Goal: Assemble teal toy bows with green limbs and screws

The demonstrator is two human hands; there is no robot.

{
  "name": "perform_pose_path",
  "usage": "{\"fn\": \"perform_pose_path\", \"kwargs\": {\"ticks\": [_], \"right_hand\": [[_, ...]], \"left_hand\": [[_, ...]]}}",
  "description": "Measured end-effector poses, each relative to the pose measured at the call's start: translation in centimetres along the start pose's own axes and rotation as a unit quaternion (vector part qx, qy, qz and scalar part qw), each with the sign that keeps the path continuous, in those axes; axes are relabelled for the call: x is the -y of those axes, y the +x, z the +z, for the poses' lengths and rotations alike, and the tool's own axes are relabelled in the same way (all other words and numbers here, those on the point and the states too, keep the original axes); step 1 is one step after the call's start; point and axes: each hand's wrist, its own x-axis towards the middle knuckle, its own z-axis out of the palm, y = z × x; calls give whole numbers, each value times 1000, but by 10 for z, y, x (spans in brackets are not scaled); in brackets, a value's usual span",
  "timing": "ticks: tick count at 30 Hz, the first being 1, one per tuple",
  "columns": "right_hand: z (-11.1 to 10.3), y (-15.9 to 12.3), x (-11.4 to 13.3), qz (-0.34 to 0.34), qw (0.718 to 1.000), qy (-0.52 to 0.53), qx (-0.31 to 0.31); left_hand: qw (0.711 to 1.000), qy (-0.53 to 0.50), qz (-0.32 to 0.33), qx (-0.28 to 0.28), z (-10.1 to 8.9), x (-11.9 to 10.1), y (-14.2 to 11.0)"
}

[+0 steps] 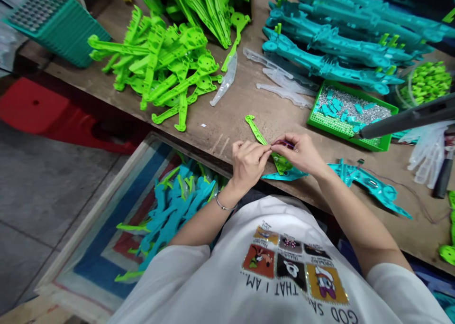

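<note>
My left hand [249, 163] and my right hand [302, 154] meet at the table's front edge, their fingertips pinched close together. A thin purple wire [288, 143] loops out of my right fingers, and its end appears to run to my left fingertips. Under the hands lies a bright green plastic part [256, 130], its long arm pointing away from me and its middle partly covered. Below it, a teal plastic shell [289, 174] rests at the edge. To the right, another teal shell [377, 187] has thin wires trailing off it.
A green tray [350, 141] holds small screws and teal pieces. A dark bar-shaped tool [408, 117] hangs over it. Green parts [167, 63] are heaped at left, teal shells [320, 44] at the back right, clear pieces [284, 84] between. A framed bin [95, 224] of assembled parts stands lower left.
</note>
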Motion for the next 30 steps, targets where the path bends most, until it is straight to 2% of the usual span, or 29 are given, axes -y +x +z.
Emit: {"fn": "perform_pose_path", "kwargs": {"ticks": [5,8,10,12,15,20,27,30], "right_hand": [[0,8,-5,39,998,-42,-6],[-4,12,-10,61,997,-32,24],[-5,15,-13,64,996,-29,51],[-3,18,-15,60,994,-48,74],[1,23,-16,61,991,-85,87],[7,28,-16,76,989,-102,73],[10,26,-19,93,995,12,37],[10,22,-17,88,995,45,27]], "left_hand": [[999,-22,-28,-2,-6,0,-2],[989,-111,-99,4,-8,8,-8],[964,-201,-172,8,-6,14,-13],[927,-291,-236,18,-1,18,-16],[877,-382,-290,22,6,19,-16],[831,-452,-323,14,12,15,-11],[776,-519,-358,18,14,8,-8],[758,-552,-348,19,16,1,-8]]}}
